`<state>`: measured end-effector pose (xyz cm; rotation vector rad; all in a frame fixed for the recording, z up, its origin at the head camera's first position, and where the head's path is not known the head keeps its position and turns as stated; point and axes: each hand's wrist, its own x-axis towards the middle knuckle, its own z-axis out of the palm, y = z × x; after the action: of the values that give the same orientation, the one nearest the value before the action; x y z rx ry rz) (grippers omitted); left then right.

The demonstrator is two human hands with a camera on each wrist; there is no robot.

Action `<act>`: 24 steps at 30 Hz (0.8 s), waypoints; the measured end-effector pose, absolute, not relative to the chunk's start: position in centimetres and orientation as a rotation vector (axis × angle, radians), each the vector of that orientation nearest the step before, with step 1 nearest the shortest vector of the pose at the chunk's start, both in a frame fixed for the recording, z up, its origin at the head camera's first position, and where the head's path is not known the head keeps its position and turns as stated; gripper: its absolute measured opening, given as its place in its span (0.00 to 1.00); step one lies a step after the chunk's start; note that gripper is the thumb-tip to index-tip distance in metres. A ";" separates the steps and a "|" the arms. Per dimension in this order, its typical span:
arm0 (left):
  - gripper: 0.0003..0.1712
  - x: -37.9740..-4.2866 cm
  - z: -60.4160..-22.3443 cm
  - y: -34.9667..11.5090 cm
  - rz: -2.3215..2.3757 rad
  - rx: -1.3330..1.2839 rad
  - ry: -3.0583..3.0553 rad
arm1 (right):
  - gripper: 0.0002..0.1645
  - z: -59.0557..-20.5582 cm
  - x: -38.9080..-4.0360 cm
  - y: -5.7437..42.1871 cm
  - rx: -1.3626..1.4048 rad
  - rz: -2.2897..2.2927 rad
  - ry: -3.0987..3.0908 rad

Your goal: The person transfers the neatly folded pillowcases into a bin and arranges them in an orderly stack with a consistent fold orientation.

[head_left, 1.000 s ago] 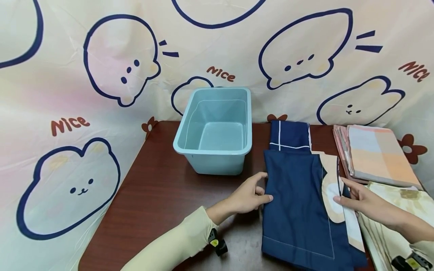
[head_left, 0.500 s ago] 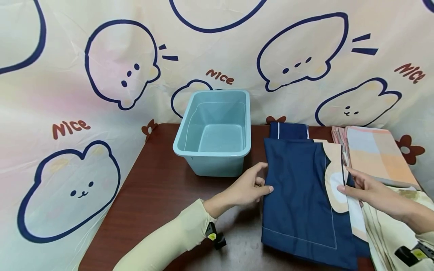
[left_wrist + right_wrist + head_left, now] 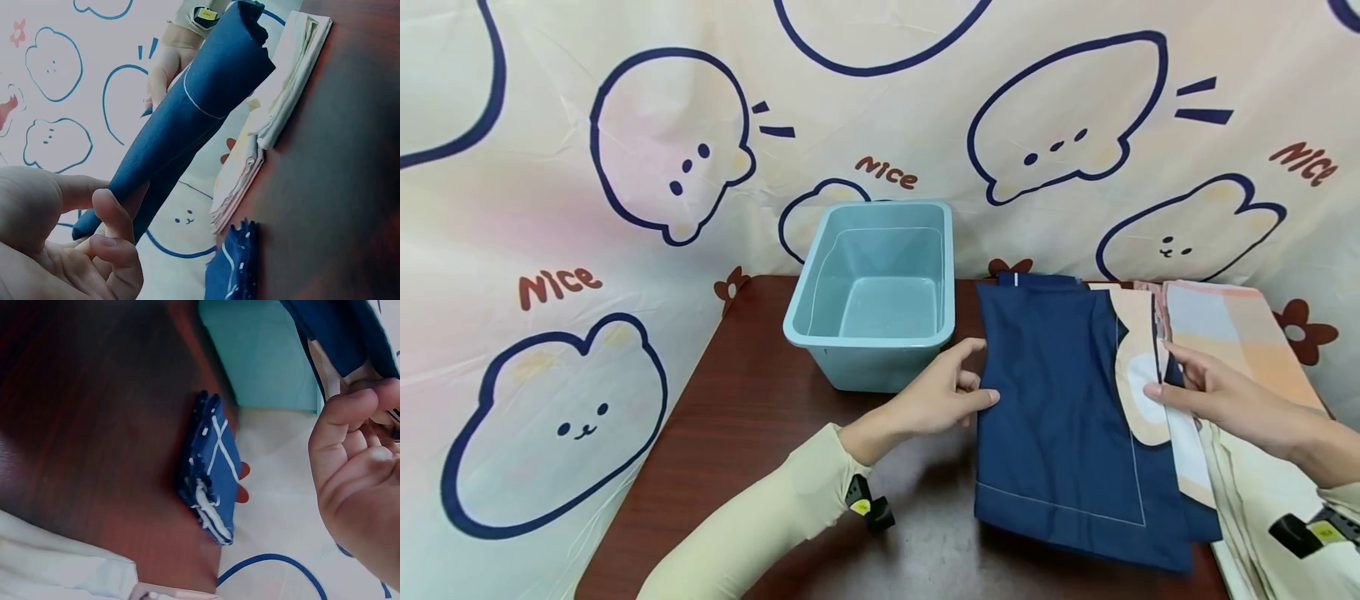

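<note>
Between my two hands hangs a folded navy cloth [image 3: 1052,400] with a beige and white patterned strip along its right side. My left hand [image 3: 936,396] pinches its left edge between thumb and fingers. On the opposite edge, my right hand [image 3: 1225,396] grips the patterned strip, thumb on the near face. The left wrist view shows the cloth [image 3: 187,100] raised above the table. Lower down, a second folded navy cloth [image 3: 215,456] with white lines lies on the tabletop in the right wrist view; the held cloth mostly covers it in the head view.
A light blue plastic bin [image 3: 872,365] stands at the back, left of the held cloth. To the right lie a folded pastel checked cloth [image 3: 1232,325] and a folded cream cloth [image 3: 1277,492]. Behind the dark wooden table [image 3: 745,400] hangs a printed curtain [image 3: 820,100].
Both hands have moved the navy cloth up and away, so it now covers more of the second navy cloth behind it. Their grips look the same.
</note>
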<state>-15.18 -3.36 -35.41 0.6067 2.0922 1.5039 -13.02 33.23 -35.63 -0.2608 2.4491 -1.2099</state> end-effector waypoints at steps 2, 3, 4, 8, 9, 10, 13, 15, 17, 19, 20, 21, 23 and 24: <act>0.41 -15.3 -34.9 -3.5 1.499 0.609 2.094 | 0.45 -35.4 -13.2 33.1 -0.264 -1.209 2.464; 0.41 -15.4 -34.6 -3.5 1.494 0.613 2.094 | 0.46 -35.3 -13.2 33.1 -0.262 -1.208 2.473; 0.41 -15.5 -34.4 -3.6 1.494 0.615 2.092 | 0.46 -35.2 -13.3 33.1 -0.263 -1.212 2.483; 0.41 -16.0 -33.4 -3.8 1.487 0.621 2.091 | 0.42 -34.9 -13.6 32.9 -0.288 -1.257 2.478; 0.41 -16.2 -33.2 -3.9 1.487 0.621 2.089 | 0.36 -34.8 -13.7 32.9 -0.301 -1.275 2.476; 0.41 -16.4 -33.0 -4.0 1.487 0.621 2.089 | 0.32 -34.7 -13.8 32.9 -0.315 -1.290 2.472; 0.41 -17.1 -32.4 -4.4 1.480 0.622 2.093 | 0.23 -34.4 -14.1 32.8 -0.362 -1.355 2.420; 0.41 -17.6 -32.1 -4.6 1.468 0.617 2.099 | 0.24 -34.2 -14.3 32.8 -0.390 -1.397 2.366; 0.40 -18.0 -31.8 -4.9 1.465 0.613 2.102 | 0.28 -33.9 -14.5 32.8 -0.411 -1.431 2.307; 0.39 -18.3 -31.4 -5.1 1.469 0.608 2.104 | 0.31 -33.7 -14.8 32.7 -0.419 -1.453 2.270; 0.39 -18.4 -31.3 -5.2 1.471 0.605 2.105 | 0.33 -33.6 -14.9 32.6 -0.419 -1.461 2.258; 0.38 -18.6 -31.1 -5.3 1.479 0.602 2.103 | 0.34 -33.5 -15.0 32.6 -0.423 -1.459 2.261; 0.38 -18.8 -30.9 -5.5 1.497 0.586 2.095 | 0.36 -33.3 -15.3 32.4 -0.433 -1.454 2.280; 0.38 -18.9 -30.7 -5.6 1.502 0.578 2.094 | 0.36 -33.2 -15.4 32.3 -0.434 -1.449 2.291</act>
<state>-18.87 -5.60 -30.72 0.5775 2.0940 1.5024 -15.41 32.33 -33.18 -0.4340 2.2909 -1.4492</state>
